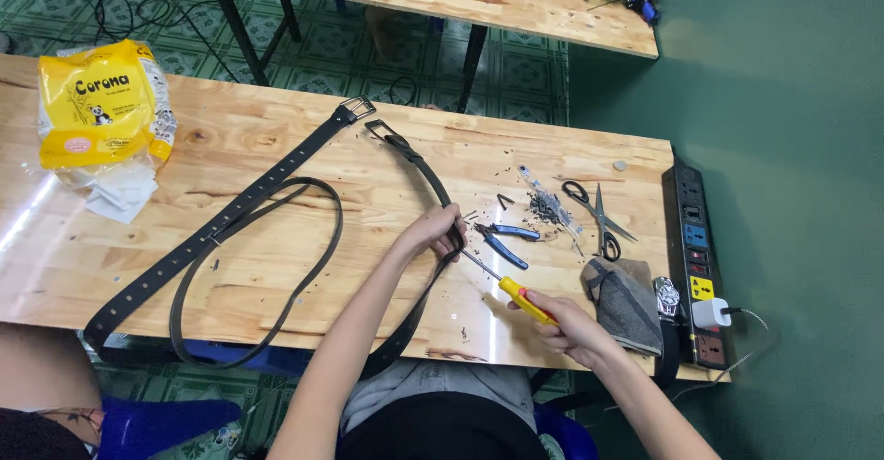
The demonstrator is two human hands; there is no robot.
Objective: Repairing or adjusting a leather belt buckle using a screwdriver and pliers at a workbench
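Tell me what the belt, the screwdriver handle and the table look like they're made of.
Belt: looks like black leather or imitation, matte, with punched holes and a metal buckle. Screwdriver handle, in the right hand: likely plastic, glossy yellow and red. Table: jointed wood planks, visible grain and knots, shiny varnish.

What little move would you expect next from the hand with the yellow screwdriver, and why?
Probably a short push and twist of the screwdriver into the black belt. The right hand grips the yellow handle with the tip already at the strap, the left hand pins that spot to the wooden table, and dark scraps lie nearby.
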